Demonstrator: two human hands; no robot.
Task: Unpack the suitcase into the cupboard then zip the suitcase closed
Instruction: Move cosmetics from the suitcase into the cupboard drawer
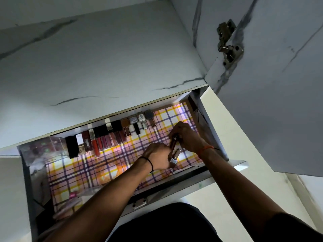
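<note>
head view: an open cupboard drawer [225, 167] lined with plaid paper [108, 165] sits below a marbled shelf [104, 67]; the cupboard door [279, 102] hangs open at right on a metal hinge [229, 44]; a row of lip glosses and lipsticks [108, 137] lies side by side along the drawer's far wall, running from a black tube at left to a round-capped one at right; both hands work over the right half of the liner; the left hand [157, 157] grips a bunch of cosmetic tubes [173, 157] with its fingers curled round them, a silver cap poking out below; the right hand [186, 135] pinches one tube [175, 139] at the top of that bunch, seemingly drawing it free; a pink packet [73, 195] rests in the near left corner; the suitcase is not in view, so its state cannot be told; the step in hand looks like adding tubes to the row one at a time; to do it well, keep the left grip firm so the rest do not spill; lay each tube parallel to its neighbours, just beside the last one at the right end, cap toward the far wall; set it down rather than drop it, since round tubes roll on slick paper.
</note>
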